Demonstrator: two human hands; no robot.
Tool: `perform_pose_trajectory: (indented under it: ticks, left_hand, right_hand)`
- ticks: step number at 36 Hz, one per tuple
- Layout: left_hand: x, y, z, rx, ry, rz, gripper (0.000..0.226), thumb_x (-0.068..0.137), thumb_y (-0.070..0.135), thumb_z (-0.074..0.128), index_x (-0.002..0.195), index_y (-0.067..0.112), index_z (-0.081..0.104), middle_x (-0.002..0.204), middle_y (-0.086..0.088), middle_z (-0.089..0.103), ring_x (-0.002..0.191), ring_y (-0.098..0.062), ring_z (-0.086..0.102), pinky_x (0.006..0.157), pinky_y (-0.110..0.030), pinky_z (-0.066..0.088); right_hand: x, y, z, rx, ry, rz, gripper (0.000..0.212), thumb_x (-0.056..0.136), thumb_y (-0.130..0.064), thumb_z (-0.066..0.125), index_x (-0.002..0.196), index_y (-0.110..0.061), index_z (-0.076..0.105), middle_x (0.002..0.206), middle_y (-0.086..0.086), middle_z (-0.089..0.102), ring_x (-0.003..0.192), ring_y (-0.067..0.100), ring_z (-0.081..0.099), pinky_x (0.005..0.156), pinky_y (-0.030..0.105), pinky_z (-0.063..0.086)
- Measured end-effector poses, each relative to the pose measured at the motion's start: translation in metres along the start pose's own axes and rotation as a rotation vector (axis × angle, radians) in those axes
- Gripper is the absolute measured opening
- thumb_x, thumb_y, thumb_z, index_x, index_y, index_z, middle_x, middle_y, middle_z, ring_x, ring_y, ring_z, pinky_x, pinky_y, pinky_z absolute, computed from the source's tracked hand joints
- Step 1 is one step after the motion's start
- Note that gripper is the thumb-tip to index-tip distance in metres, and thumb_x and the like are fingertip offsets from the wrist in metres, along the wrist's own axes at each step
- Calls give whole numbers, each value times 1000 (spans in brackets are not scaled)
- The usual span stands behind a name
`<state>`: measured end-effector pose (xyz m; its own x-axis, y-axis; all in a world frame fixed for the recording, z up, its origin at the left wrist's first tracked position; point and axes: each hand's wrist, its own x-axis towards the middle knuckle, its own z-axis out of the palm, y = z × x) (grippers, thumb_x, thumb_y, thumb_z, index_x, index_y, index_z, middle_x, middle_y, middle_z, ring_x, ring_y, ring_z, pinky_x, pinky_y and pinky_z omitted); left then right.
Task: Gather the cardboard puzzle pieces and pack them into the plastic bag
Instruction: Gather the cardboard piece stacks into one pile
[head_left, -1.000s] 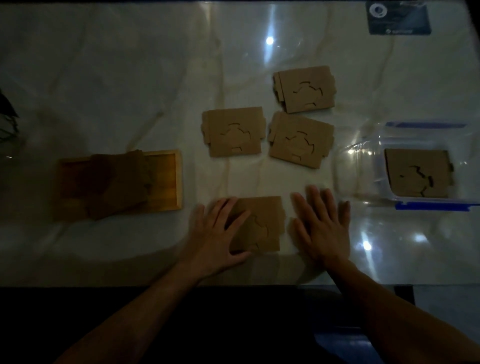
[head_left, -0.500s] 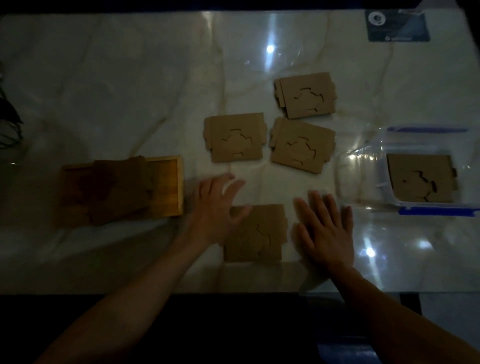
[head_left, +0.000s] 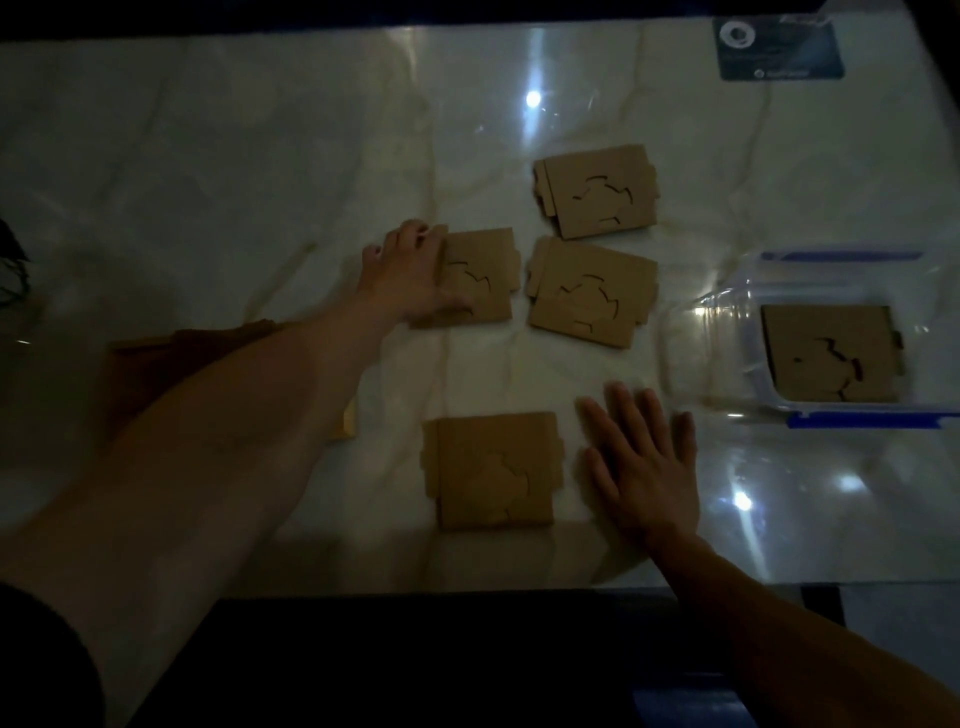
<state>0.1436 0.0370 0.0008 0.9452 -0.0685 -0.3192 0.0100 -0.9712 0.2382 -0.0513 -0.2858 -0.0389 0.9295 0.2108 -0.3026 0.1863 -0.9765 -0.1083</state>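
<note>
Several flat cardboard puzzle pieces lie on the white marble table. One piece (head_left: 493, 470) is near the front edge, one (head_left: 597, 192) is farther back, and one (head_left: 592, 291) sits in the middle. My left hand (head_left: 410, 275) lies over the left part of a further piece (head_left: 483, 280), fingers at its far left corner and thumb across it; the piece stays flat. My right hand (head_left: 644, 467) rests flat on the table, fingers spread, just right of the near piece. The clear plastic bag (head_left: 727, 338) with blue strips lies at the right, with one piece (head_left: 831, 353) inside.
A wooden tray (head_left: 345, 426) at the left is mostly hidden behind my left forearm, with dark cardboard (head_left: 223, 332) on it. A dark card (head_left: 779, 49) lies at the far right corner. The table's front edge runs just below my right hand.
My left hand left the near piece and reached forward to the middle-left piece. My right hand stayed flat where it was.
</note>
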Motion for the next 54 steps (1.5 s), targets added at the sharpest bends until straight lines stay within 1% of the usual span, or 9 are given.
perform_pose_trajectory:
  ticks: [5, 12, 23, 27, 32, 36, 44, 48, 54]
  left_hand:
    - [3, 0, -4, -24, -14, -28, 103, 59, 73, 70, 141, 24, 33, 139, -10, 32, 129, -34, 33, 104, -52, 31]
    - [1, -1, -3, -174, 29, -113, 112, 49, 65, 82, 142, 31, 29, 130, -12, 28, 119, -36, 30, 102, -49, 36]
    - [-4, -3, 1, -452, 273, -159, 48, 74, 31, 74, 117, 26, 53, 123, -11, 44, 113, -30, 42, 91, -34, 38]
    - [-15, -2, -4, -564, 245, -165, 45, 79, 29, 70, 119, 30, 50, 120, -12, 53, 101, -21, 46, 83, -25, 37]
    - [-46, 7, -24, -666, 83, -67, 47, 87, 40, 63, 125, 38, 36, 112, -4, 56, 96, -25, 61, 79, -39, 55]
    - [-81, 18, -25, -604, -22, 9, 47, 85, 45, 63, 122, 45, 34, 93, -1, 59, 81, -21, 64, 70, -38, 57]
    - [-137, 29, 24, -399, -58, 133, 46, 80, 55, 59, 120, 48, 39, 115, 7, 54, 105, -19, 53, 83, -33, 42]
    - [-155, 35, 47, -363, -69, 123, 48, 81, 58, 58, 120, 44, 36, 123, 7, 51, 97, -9, 45, 80, -30, 38]
    - [-170, 44, 62, -329, -76, 158, 47, 81, 52, 62, 120, 34, 43, 114, 6, 43, 97, -16, 52, 79, -28, 39]
  right_hand:
    - [0, 1, 1, 0, 5, -4, 62, 96, -60, 13, 154, -44, 1, 166, -6, -5, 152, 21, -6, 119, 56, -1]
    - [1, 2, 1, 11, -2, 1, 61, 96, -60, 15, 154, -45, 3, 166, -7, -3, 153, 21, -4, 119, 58, 5]
    - [1, 0, 0, 0, -6, 11, 60, 97, -61, 9, 154, -45, 6, 166, -7, 0, 153, 22, -1, 118, 56, 3]
    - [1, 0, -1, 9, -10, 14, 60, 97, -61, 9, 154, -45, 6, 166, -6, 4, 153, 22, 1, 118, 55, 3]
    - [1, 1, 0, 5, -14, 4, 61, 97, -62, 9, 155, -43, 4, 166, -6, -1, 153, 22, -2, 118, 56, 1]
    - [2, 3, 2, 0, -22, -1, 62, 96, -62, 10, 155, -43, 4, 166, -6, -4, 153, 22, -3, 118, 56, 0]
    - [1, 2, 0, 6, -17, 2, 61, 96, -61, 9, 155, -42, 4, 166, -5, 0, 152, 23, 0, 118, 55, 0]
    - [2, 1, -1, 20, -15, 5, 61, 96, -61, 10, 155, -43, 4, 166, -6, 1, 153, 22, 0, 119, 54, -2]
    - [2, 2, 0, 9, -9, 13, 61, 96, -61, 12, 154, -44, 6, 166, -6, 4, 153, 21, -1, 119, 52, -3]
